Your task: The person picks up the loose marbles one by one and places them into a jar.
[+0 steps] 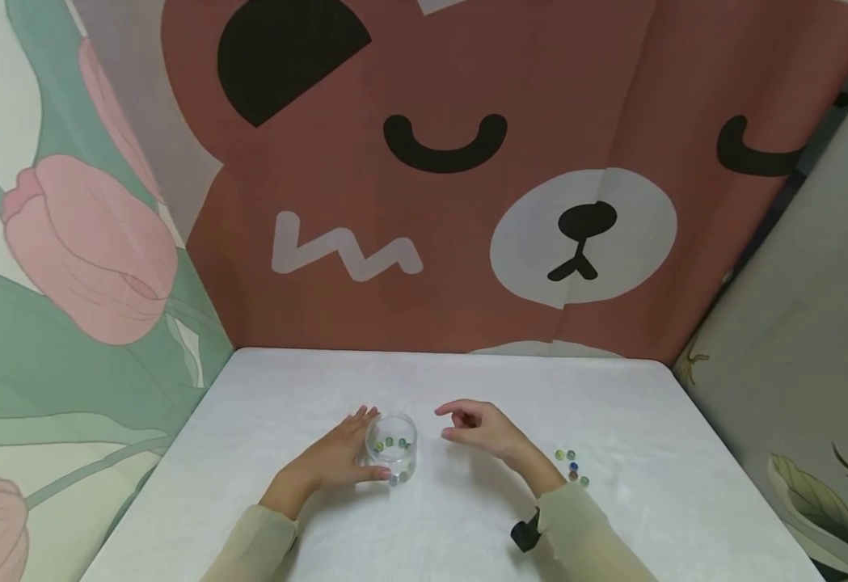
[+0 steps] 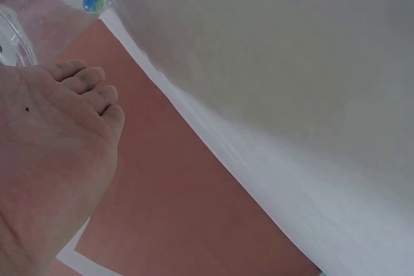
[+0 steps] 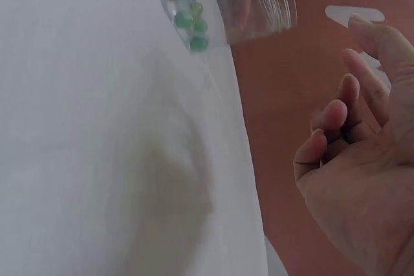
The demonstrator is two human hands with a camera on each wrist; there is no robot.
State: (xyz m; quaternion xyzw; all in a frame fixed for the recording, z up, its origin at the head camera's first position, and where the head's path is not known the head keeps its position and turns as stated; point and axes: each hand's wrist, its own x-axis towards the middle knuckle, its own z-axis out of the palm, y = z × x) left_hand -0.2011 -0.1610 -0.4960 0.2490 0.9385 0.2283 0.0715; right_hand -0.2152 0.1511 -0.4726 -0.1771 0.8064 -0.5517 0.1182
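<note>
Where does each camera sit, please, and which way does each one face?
Head: worn on the head, facing forward and down at the white table and jar; left hand, right hand and sleeves show.
Left wrist: worn there, facing the table, brown backdrop and part of the jar; the left hand shows.
Right wrist: worn there, facing the table, jar and backdrop; the right hand shows.
Shared: both wrist views show the jar holding marbles.

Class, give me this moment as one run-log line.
left hand: beside jar | right hand: apart from jar | jar: upright, marbles inside | loose marbles: on table, right of jar
</note>
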